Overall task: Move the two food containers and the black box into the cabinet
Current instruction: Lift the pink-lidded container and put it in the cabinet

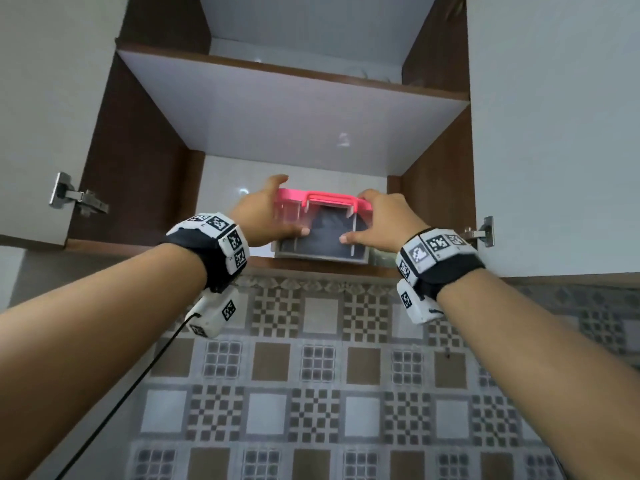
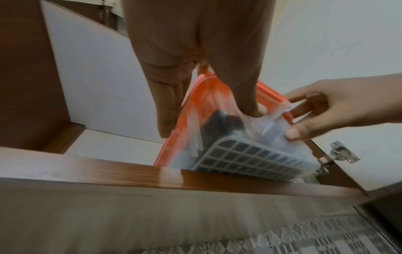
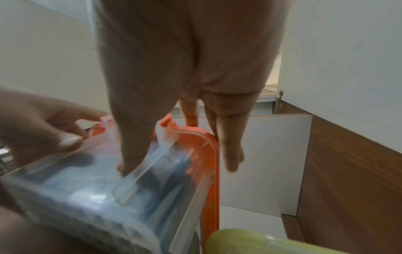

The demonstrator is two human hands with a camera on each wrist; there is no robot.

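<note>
Fingers (image 1: 277, 183) of the left hand (image 1: 261, 211) and right hand (image 1: 388, 216) are clamped on opposite ends of the container (image 1: 320, 233), its long axis crosswise, held at the cabinet (image 1: 149, 161) lip; the shelf lies straight ahead.

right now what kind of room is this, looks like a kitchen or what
Most likely a home kitchen. Both hands hold a clear food container with a pink lid at the front edge of an open wall cabinet with hinged doors, and a patterned tiled wall runs below it.
</note>
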